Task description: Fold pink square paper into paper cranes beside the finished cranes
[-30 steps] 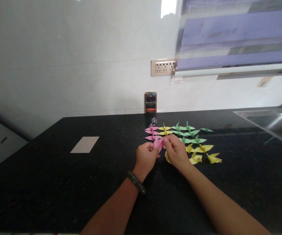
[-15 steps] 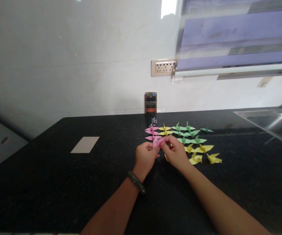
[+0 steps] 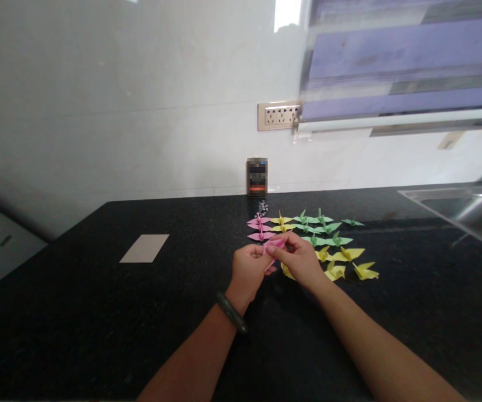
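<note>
Between my two hands is a folded piece of pink origami paper [image 3: 277, 244], partly hidden by my fingers. My left hand [image 3: 249, 267] pinches its left side, and a dark bangle circles that wrist. From the right, my right hand [image 3: 301, 259] presses its thumb and fingers on the same paper. Just beyond the hands lie pink paper cranes [image 3: 261, 228] in a short column. Yellow paper cranes [image 3: 347, 255] and green paper cranes [image 3: 314, 228] are set out in rows behind and to the right of my right hand, which covers some of them.
A stack or sheet of pale square paper [image 3: 144, 248] lies on the black countertop [image 3: 77, 312] at left. A small box-like object with a blurred front [image 3: 257, 177] stands against the wall. At the right is a metal sink [image 3: 467, 209]; a socket panel [image 3: 280, 115] is on the wall.
My right thumb has shifted left over the pink paper, covering more of it, and the paper looks more narrowly folded. My left hand stays nearly in place.
</note>
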Available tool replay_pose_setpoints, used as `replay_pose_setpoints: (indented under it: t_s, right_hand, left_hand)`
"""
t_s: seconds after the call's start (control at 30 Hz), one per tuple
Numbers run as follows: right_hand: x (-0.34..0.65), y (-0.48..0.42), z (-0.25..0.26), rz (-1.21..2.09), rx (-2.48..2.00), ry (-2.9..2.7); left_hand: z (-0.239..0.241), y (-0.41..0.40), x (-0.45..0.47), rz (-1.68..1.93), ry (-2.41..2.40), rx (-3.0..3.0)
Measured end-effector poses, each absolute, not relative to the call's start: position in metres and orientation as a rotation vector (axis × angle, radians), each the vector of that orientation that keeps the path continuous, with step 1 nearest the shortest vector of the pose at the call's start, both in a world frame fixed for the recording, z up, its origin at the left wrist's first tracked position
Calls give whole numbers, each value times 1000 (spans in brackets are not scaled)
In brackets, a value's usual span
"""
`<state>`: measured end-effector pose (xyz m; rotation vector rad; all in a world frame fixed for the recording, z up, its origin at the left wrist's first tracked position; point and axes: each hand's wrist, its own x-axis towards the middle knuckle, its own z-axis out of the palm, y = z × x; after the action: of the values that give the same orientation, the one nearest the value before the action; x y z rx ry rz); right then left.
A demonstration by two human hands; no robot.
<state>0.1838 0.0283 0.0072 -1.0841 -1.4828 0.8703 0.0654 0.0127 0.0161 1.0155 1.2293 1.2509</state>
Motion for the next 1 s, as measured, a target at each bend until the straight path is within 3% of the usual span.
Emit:
replay_pose_setpoints:
  t_s: [0.33, 0.6, 1.0]
  right_hand:
    - [182, 28, 9, 1037, -1065, -1311]
    - [181, 27, 16, 1175, -997, -1210]
    - [178, 21, 15, 1238, -894, -1314]
  left_hand:
    - [25, 9, 67, 1142, 1215, 941]
    - [16, 9, 67, 1339, 1173, 1218]
    - [15, 11, 63, 1334, 1159, 1198]
